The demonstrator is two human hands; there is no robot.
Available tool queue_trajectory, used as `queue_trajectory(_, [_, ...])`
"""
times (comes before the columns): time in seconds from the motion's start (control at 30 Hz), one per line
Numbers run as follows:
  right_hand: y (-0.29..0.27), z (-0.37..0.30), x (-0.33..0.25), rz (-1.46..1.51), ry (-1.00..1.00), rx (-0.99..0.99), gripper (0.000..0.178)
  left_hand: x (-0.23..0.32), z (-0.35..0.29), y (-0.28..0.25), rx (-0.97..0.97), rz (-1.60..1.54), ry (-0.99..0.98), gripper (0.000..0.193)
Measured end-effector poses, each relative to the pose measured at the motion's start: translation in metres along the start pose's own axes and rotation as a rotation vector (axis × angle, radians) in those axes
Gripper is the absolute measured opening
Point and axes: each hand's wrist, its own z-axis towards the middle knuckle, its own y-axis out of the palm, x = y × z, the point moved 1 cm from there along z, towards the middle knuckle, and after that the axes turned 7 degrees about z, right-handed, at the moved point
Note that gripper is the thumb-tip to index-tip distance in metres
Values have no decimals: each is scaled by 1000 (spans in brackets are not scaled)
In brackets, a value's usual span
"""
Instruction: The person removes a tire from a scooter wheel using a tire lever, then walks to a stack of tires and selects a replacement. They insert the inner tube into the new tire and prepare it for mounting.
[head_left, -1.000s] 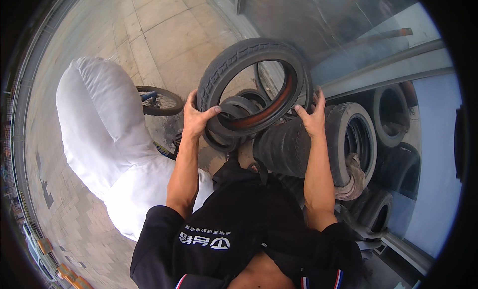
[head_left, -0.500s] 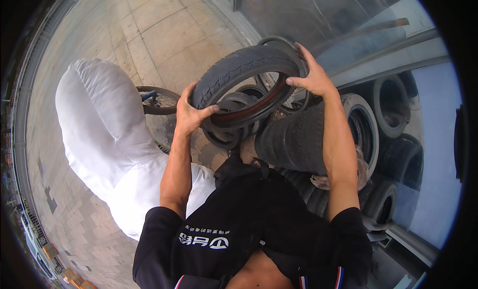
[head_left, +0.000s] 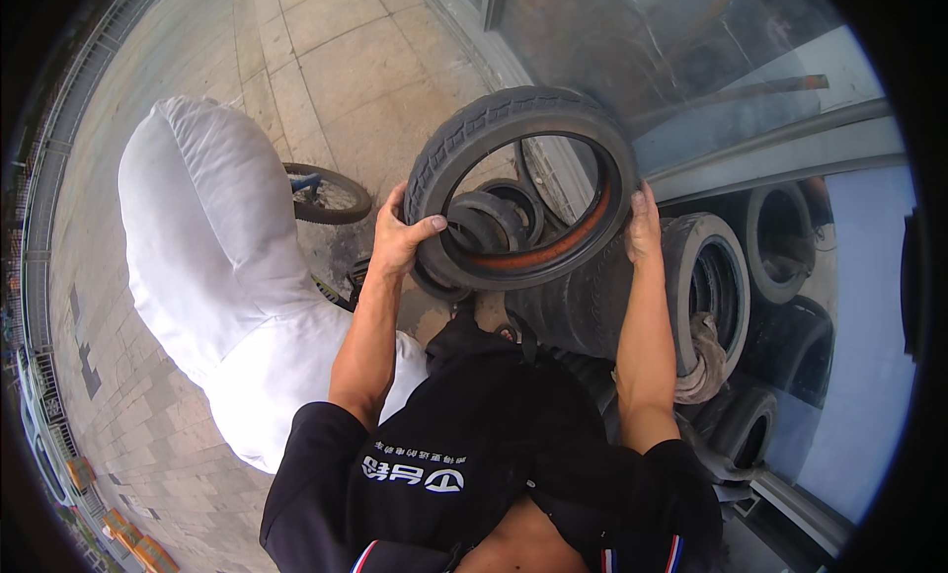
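A black tire [head_left: 513, 107] with a blocky tread and a reddish-brown inner surface is held up in front of me. Its open ring faces toward me at a tilt. My left hand [head_left: 403, 232] grips its left side, the thumb lying over the sidewall by the inner edge. On the opposite side, my right hand [head_left: 642, 226] is pressed to the outer tread, its fingers partly hidden behind the tire. Through the ring, more tires [head_left: 484, 218] show on the ground below.
A row of stacked tires [head_left: 573, 297] lies at my right, ending in a large tire [head_left: 731, 277] with a crumpled rag-like piece [head_left: 703, 361] on it. Glass panels [head_left: 671, 60] stand beyond. A white-covered bulky object [head_left: 207, 247] is close on my left, with a bicycle wheel [head_left: 331, 193] behind it.
The tire has been turned so its ring faces me more openly. My right hand has moved from the inner edge and upper right down to the outer right side.
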Motion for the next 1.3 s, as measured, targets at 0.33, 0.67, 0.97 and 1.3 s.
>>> queue_trajectory(0.33, [98,-11,-151,-965,-696,-617,105,23,-15,20,-76,572,280,88])
queue_trajectory(0.67, [98,-22,-124,-852,-748,-690,80,48,-28,37,-84,934,430,74])
queue_trajectory(0.97, [95,-37,-123,-904,-779,-593,72,45,-28,40,-82,943,516,71])
queue_trajectory(1.3, [97,-29,-153,-1137,-680,-700,101,60,-31,54,-83,941,510,73])
